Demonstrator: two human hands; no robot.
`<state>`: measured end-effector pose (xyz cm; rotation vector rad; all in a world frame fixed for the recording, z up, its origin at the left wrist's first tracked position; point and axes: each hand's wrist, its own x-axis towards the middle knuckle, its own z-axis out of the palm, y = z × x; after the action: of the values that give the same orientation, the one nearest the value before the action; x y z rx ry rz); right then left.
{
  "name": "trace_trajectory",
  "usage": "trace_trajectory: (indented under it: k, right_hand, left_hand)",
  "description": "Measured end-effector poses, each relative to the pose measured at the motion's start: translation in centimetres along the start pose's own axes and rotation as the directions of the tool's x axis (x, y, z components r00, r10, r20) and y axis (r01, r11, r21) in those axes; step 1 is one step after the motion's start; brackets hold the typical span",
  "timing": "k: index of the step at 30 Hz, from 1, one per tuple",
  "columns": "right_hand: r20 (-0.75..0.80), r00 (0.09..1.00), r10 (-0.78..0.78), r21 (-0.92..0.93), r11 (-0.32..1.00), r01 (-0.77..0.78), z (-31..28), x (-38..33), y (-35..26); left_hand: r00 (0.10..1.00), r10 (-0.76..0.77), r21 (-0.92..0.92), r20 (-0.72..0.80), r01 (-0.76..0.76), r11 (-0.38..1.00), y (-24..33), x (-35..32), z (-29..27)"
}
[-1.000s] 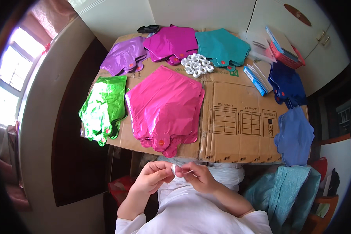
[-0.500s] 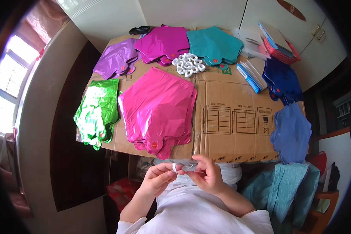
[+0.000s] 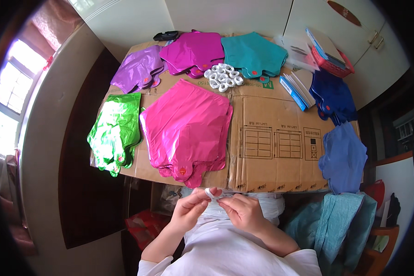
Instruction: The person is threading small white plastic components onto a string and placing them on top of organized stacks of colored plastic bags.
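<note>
- A bright window (image 3: 11, 106) on the left lets in daylight, with a pinkish curtain (image 3: 50, 23) above it.
- Pale wall (image 3: 46, 152) runs beside a dark wooden panel (image 3: 85, 184).
- White cabinet doors (image 3: 262, 16) stand behind the table (image 3: 271, 142) (its top covered in flattened brown cardboard).
- A teal cloth (image 3: 336, 225) drapes at lower right, beside a wooden chair (image 3: 377, 244).

pink balloon (image 3: 186, 129), green balloon (image 3: 115, 131), white ribbon roll (image 3: 210, 192)
</note>
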<state>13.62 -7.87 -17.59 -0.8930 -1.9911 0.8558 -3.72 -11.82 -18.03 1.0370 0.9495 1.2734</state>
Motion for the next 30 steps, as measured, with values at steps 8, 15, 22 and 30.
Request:
trace_trajectory:
  k: [8, 15, 22, 30]
  right_hand:
    - [0.110, 0.975, -0.195, -0.214, 0.953, 0.215, -1.2, 0.3, -1.3]
    - [0.065, 0.992, -0.106, -0.168, 0.979, 0.115, -2.3, 1.4, -0.3]
    - [0.216, 0.944, -0.250, 0.006, 0.967, 0.255, -3.6, 3.7, 1.0]
    - [0.112, 0.961, -0.252, 0.034, 0.968, 0.249, 1.5, 0.7, 2.3]
  left_hand:
    - [0.926, 0.325, 0.823, 0.193, -0.333, 0.461, 0.1, 0.9, 0.5]
    - [0.998, 0.049, 0.528, -0.038, -0.022, 0.849, -1.1, 0.0, -0.2]
    - [0.925, -0.370, 0.039, 0.089, 0.368, 0.929, -0.1, -0.1, -0.5]
    - [0.989, 0.039, -0.092, -0.145, -0.053, 0.994, -0.9, 0.3, 0.1]
